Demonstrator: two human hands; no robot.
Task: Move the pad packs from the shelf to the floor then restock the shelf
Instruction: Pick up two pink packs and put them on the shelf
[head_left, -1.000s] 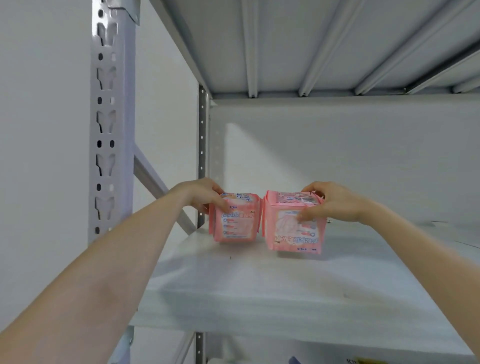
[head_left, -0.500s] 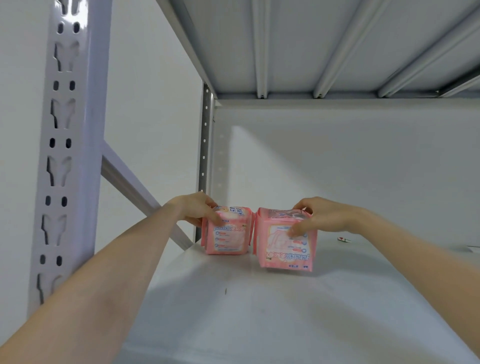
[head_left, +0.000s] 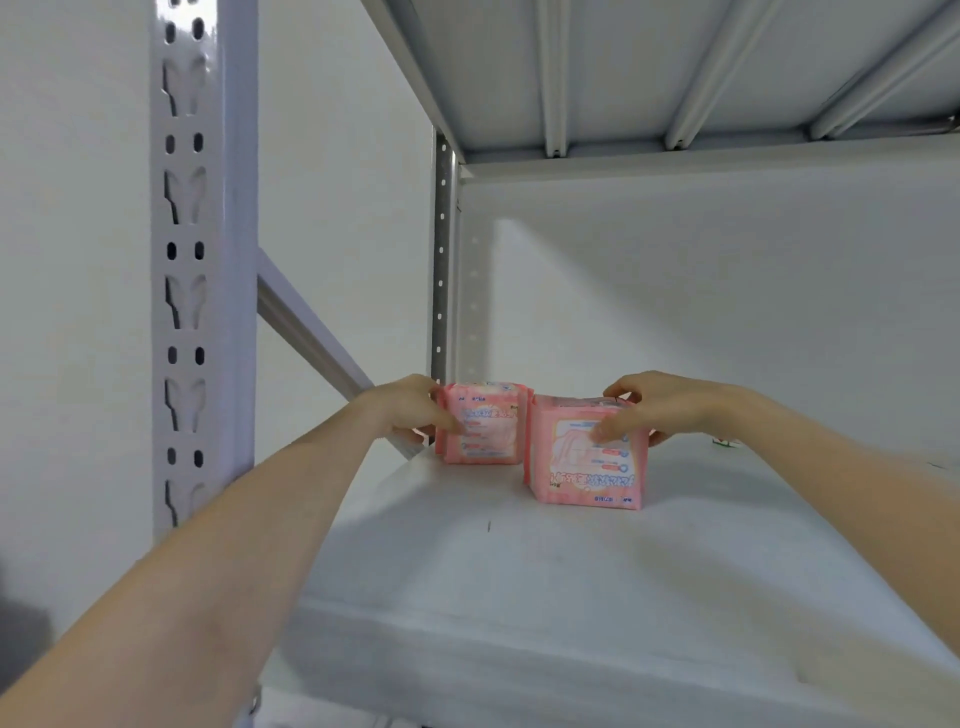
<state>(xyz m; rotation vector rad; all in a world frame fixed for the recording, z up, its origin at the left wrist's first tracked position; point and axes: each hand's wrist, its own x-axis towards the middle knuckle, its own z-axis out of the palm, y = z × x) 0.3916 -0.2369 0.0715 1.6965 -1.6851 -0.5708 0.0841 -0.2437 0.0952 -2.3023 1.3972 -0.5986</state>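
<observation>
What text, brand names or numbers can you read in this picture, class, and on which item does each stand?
Left pink pad pack: blue print, too blurred to read.
Right pink pad pack: blue print, apparently upside down, too blurred to read.
Grey shelf upright: punched slots only, no lettering.
Nothing legible anywhere.

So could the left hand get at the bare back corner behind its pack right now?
Probably not. The left hand is clamped on the left pack, which stands close to the rear post and blocks that corner. The right pack closes the other side.
</observation>
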